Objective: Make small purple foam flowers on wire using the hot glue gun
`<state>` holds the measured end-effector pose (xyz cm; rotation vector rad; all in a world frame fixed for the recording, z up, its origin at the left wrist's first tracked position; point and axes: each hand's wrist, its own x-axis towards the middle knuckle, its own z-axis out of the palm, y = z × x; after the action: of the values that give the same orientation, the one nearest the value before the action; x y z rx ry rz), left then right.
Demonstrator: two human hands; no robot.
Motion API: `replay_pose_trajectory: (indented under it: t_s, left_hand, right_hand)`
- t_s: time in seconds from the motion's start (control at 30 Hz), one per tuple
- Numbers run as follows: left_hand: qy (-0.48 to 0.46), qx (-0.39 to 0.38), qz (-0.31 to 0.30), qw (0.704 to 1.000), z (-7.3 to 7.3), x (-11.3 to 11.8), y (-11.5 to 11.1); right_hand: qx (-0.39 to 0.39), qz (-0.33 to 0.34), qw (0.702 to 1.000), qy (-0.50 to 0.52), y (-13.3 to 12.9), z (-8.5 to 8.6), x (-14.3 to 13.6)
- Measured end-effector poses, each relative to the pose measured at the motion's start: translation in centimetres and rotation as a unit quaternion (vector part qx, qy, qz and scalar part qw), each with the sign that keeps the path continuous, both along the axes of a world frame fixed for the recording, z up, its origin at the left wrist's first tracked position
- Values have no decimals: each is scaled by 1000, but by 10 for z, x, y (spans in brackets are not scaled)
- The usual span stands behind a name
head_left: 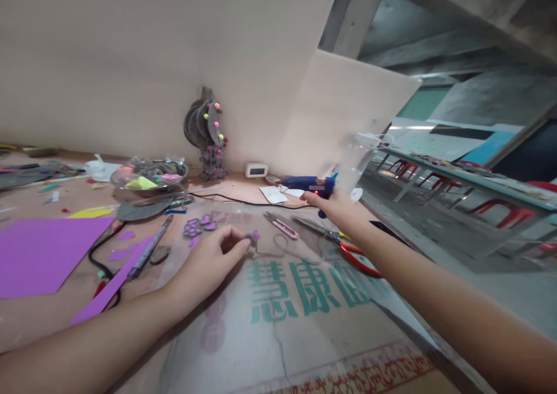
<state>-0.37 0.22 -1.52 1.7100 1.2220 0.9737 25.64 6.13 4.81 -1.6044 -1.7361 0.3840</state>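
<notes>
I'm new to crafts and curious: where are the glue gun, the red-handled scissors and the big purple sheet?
glue gun [307, 183]: head view, on its blue barrel.
red-handled scissors [361, 261]: head view, on a red handle.
purple sheet [39, 255]: head view, on its flat middle.

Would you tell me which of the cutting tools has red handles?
The large scissors beside the right forearm; the small snips are pink, the craft knife grey.

Dim, soft indoor light; brighter daylight enters from two o'clock. Straight lines bow at the edges, and everything looks slightly blurred, with faint shadows.
</notes>
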Motion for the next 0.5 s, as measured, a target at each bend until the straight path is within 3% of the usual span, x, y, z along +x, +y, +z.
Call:
replay_pose_trajectory:
  t_s: [0.13,0.27,0.4,0.5]
  left_hand:
    - [-4,3,-2,1000,-1,1,0]
    - [-18,2,-5,1000,-1,2,1]
    - [-27,-3,0,1000,0,1,1]
    - [-24,-1,4,1000,2,1,0]
  right_hand:
    - [-2,-18,1000,-17,54,-21,12]
    - [-14,-15,1000,-12,83,-40,16]
    - [10,-41,999,-5,80,-44,22]
    - [77,-101,992,6,56,-35,23]
